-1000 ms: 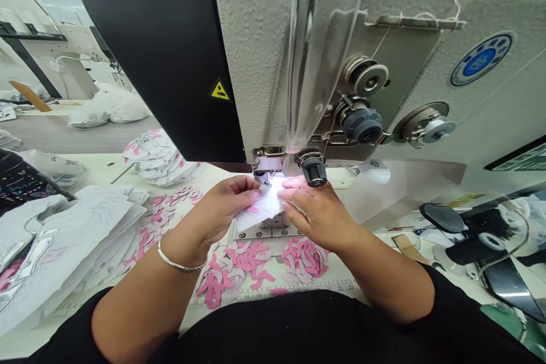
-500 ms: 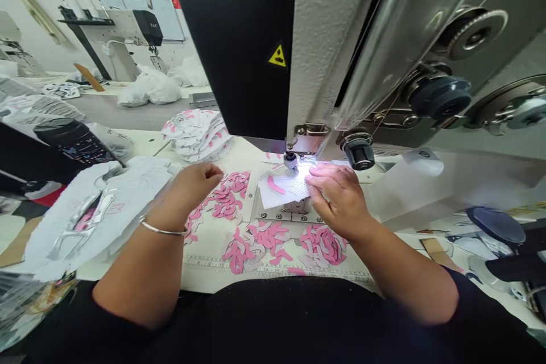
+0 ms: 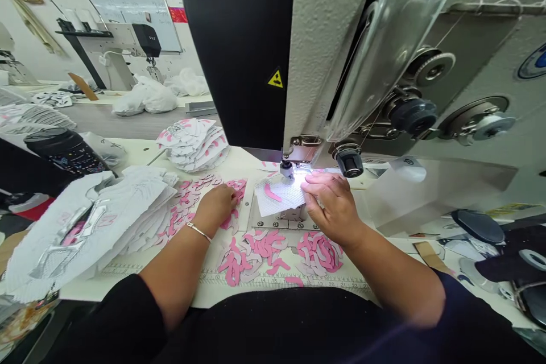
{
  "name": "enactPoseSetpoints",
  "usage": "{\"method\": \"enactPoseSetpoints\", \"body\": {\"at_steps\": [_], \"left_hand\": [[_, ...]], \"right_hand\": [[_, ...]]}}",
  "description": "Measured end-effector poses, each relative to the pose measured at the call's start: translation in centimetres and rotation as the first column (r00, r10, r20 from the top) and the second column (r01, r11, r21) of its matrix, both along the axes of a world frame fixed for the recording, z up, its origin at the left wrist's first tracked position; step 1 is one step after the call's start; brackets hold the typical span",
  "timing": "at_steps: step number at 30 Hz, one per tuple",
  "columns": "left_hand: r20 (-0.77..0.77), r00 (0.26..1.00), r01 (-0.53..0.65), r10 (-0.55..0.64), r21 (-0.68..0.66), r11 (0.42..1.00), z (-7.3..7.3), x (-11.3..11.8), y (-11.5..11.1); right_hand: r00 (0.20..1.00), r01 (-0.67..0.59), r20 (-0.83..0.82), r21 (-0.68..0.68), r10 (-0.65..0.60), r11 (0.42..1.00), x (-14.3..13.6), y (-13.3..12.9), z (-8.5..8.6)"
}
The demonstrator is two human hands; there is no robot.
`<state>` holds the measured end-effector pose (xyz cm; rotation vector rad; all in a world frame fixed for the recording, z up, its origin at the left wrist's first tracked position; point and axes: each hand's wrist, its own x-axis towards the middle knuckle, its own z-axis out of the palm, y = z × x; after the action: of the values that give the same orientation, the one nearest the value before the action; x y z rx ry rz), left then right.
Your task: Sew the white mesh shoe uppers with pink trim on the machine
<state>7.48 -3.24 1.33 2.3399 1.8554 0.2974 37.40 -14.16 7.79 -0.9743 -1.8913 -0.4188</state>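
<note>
A white textured fabric piece (image 3: 279, 200) lies under the lit sewing machine needle area, with a pink curved strip (image 3: 272, 193) on its left part. My right hand (image 3: 330, 205) grips its right edge between thumb and fingers, close to the presser foot (image 3: 287, 170). To the left, my left hand (image 3: 218, 205) reaches down into a spread of pink curved pieces (image 3: 181, 213), fingers pinched together at the pile. Whatever lies between those fingertips is hidden. More pink and whitish pieces (image 3: 264, 244) are heaped in front of the machine plate, beside another heap (image 3: 321, 250).
The machine head (image 3: 243, 57) fills the upper middle. A stack of white pieces with pink strips (image 3: 194, 145) stands behind my left hand. Large white cut panels (image 3: 85, 227) and a dark bottle (image 3: 68, 151) are at left. A printed ruler (image 3: 209, 278) runs along the front edge.
My left hand has moved right and down from above the table onto the pink pieces. My right hand keeps its hold on the white fabric piece. The camera view has shifted slightly.
</note>
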Motion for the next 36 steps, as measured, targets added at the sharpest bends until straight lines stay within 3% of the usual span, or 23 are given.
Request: {"method": "enactPoseSetpoints", "body": {"at_steps": [11, 18, 21, 25, 27, 29, 32, 34, 36], "left_hand": [[0.148, 0.987, -0.06, 0.057, 0.016, 0.998, -2.1, -0.5, 1.3], [0.273, 0.959, -0.091, 0.076, 0.044, 0.995, -1.2, -0.4, 0.9], [0.372, 0.921, -0.144, 0.115, 0.051, 0.988, 0.5, -0.7, 0.1], [0.585, 0.803, -0.19, 0.117, 0.064, 0.98, 5.2, -0.9, -2.1], [0.88, 0.466, -0.107, 0.09, -0.045, 0.993, 8.0, -0.2, -3.7], [0.954, 0.286, 0.027, 0.093, -0.105, 0.994, 10.6, 1.2, -5.4], [0.959, 0.252, 0.229, 0.127, -0.186, 0.955, 12.8, 3.8, -7.3], [0.946, 0.301, 0.307, 0.121, -0.216, 0.927, 13.2, 5.4, -8.0], [0.93, 0.364, 0.319, 0.041, -0.166, 0.933, 13.1, 6.7, -8.5]], "right_hand": [[1.0, 0.002, -0.024, 0.035, -0.001, 0.999, -0.1, 0.4, -0.4], [1.0, -0.001, -0.026, 0.032, 0.002, 0.999, -0.2, 0.4, -0.3], [1.0, 0.016, -0.011, 0.008, -0.016, 1.0, -0.1, 0.1, 0.1], [0.998, 0.011, 0.059, -0.104, -0.005, 0.995, 0.1, -0.4, 1.2], [0.996, 0.004, 0.084, -0.157, 0.01, 0.988, 0.1, -0.6, 1.7], [0.995, 0.006, 0.096, -0.184, 0.012, 0.983, 0.2, -0.7, 1.9], [0.995, 0.02, 0.104, -0.186, -0.001, 0.982, 0.2, -0.7, 2.0], [0.994, 0.028, 0.11, -0.187, -0.008, 0.982, 0.2, -0.8, 2.1], [0.995, 0.025, 0.104, -0.184, -0.006, 0.983, 0.2, -1.1, 2.2]]}}
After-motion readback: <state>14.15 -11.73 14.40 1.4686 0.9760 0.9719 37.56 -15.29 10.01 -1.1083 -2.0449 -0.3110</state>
